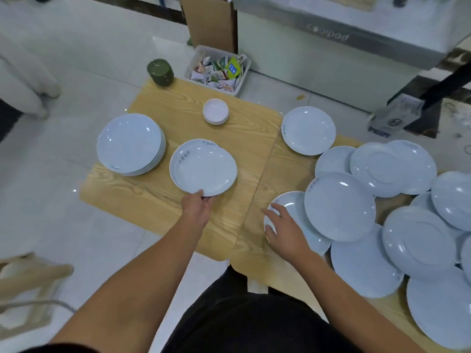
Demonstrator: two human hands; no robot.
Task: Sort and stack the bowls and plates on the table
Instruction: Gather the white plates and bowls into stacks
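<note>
Head view. Just left of the table seam (265, 174), the left hand (197, 206) pinches the near rim of the top plate (204, 169), which lies slightly offset on another. Bare wood runs between this plate and the seam. Farther left of the seam, a tall plate stack (130, 143) sits at the table's (153, 207) left edge, and the small bowls (215, 112) stand near the far edge. Right of the seam, the right hand (283, 230), fingers spread, rests on a half-covered plate (288, 207) at the edge of a loose heap of plates (395, 169).
</note>
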